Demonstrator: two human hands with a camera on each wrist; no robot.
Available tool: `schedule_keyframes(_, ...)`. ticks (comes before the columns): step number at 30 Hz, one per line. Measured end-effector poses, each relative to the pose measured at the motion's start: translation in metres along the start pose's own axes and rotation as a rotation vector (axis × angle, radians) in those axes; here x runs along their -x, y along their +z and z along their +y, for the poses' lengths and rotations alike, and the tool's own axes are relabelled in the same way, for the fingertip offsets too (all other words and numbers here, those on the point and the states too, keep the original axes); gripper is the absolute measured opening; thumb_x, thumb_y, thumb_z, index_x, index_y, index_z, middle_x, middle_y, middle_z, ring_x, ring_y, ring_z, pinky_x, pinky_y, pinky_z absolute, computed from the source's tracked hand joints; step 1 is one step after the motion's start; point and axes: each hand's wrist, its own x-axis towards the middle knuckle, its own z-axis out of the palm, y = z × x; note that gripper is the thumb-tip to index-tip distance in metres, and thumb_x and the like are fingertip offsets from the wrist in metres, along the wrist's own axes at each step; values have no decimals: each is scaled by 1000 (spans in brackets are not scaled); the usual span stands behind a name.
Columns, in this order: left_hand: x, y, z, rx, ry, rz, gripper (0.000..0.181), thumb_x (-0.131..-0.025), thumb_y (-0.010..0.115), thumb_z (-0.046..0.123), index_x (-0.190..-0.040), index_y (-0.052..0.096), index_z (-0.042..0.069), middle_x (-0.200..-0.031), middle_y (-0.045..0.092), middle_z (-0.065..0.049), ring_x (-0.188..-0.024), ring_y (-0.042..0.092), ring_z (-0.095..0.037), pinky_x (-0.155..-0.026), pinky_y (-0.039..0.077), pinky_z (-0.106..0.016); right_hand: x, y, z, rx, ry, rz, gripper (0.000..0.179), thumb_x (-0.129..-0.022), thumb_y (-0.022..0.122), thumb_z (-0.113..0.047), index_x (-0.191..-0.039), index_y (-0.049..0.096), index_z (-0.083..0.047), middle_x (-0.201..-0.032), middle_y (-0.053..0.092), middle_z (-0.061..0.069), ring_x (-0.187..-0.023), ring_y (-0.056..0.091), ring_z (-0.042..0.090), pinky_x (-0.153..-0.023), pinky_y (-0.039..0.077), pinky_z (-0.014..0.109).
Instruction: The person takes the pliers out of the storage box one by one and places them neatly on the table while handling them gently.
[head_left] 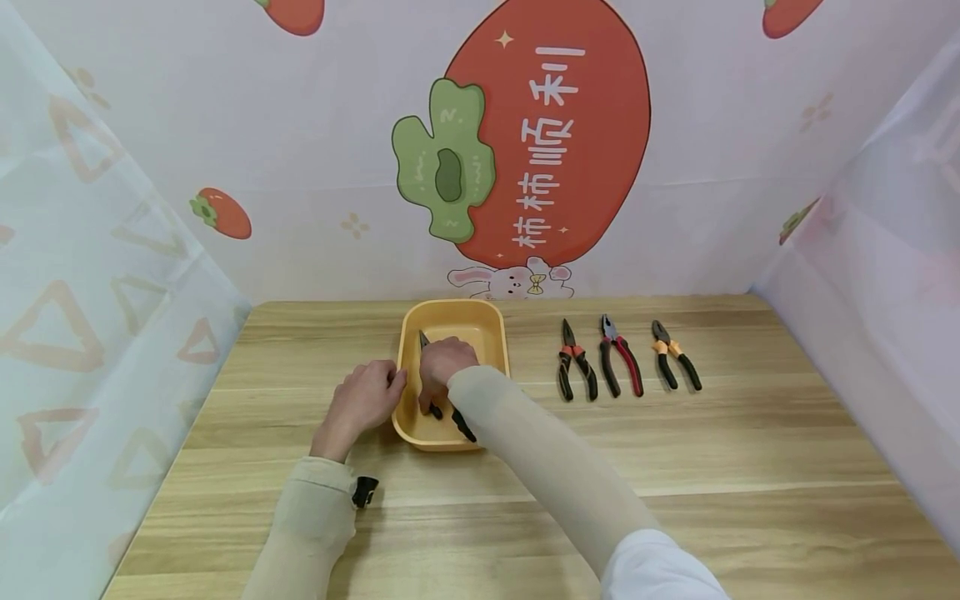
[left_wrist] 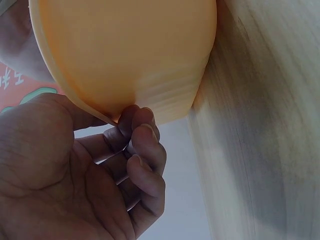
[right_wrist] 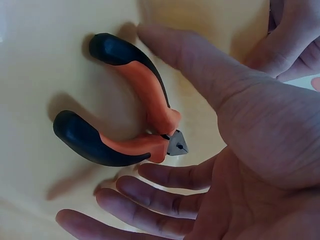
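With thumb and fingers, my left hand (head_left: 366, 395) pinches the left rim of a yellow plastic bin (head_left: 455, 305); the left wrist view shows this hand (left_wrist: 75, 165) at the bin's edge. Inside the bin is my right hand (head_left: 446, 364), partly covering a pair of pliers (head_left: 464, 426). In the right wrist view these pliers (right_wrist: 145, 87) have orange and black handles, spread apart, and short metal jaws. Thumb and extended fingers of the right hand (right_wrist: 235, 145) lie to either side of them, without gripping. A dark pointed tip shows beyond the hand in the head view.
Right of the bin, three pliers lie in a row on the wooden table (head_left: 787, 467): black-and-orange long-nose pliers (head_left: 567, 353), red-and-black pliers (head_left: 628, 358), and pliers with yellow-orange and black handles (head_left: 664, 347). A printed cloth wall (head_left: 322, 142) stands behind the table.
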Motion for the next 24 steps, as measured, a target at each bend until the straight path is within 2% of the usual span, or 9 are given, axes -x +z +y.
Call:
schedule_keyframes(5,0,0,1,3,-5,-5,34,-106,49,26,-76,56,10,-65,52,-5,-56,49,-21,-51,38,-34,-2,0,2,13,5,-2,47,-74,90,-45,-106,72,-17,-99,63,0,-96,52,19,-77,48,32)
schedule_keyframes(12,0,-1,2,-1,1,2,34,-105,50,25,-75,56,11,-65,52,-5,-56,49,-22,-51,37,-35,-3,-2,4,-40,29,-23,29,-76,91,-32,-88,73,-13,-96,61,3,-94,51,20,-74,47,30)
schedule_keyframes(19,1,-1,2,-3,7,3,34,-105,50,25,-75,56,11,-65,52,-5,-56,49,-22,-51,37,-35,-3,-1,11,-97,43,-21,24,-75,91,-23,-82,72,-11,-90,63,4,-88,54,20,-67,48,27)
schedule_keyframes(24,1,0,1,-8,9,5,34,-105,49,26,-75,56,11,-66,52,-5,-57,50,-22,-52,37,-35,-4,-1,18,-82,40,-19,20,-74,90,-16,-82,72,-10,-94,62,6,-85,54,21,-65,48,28)
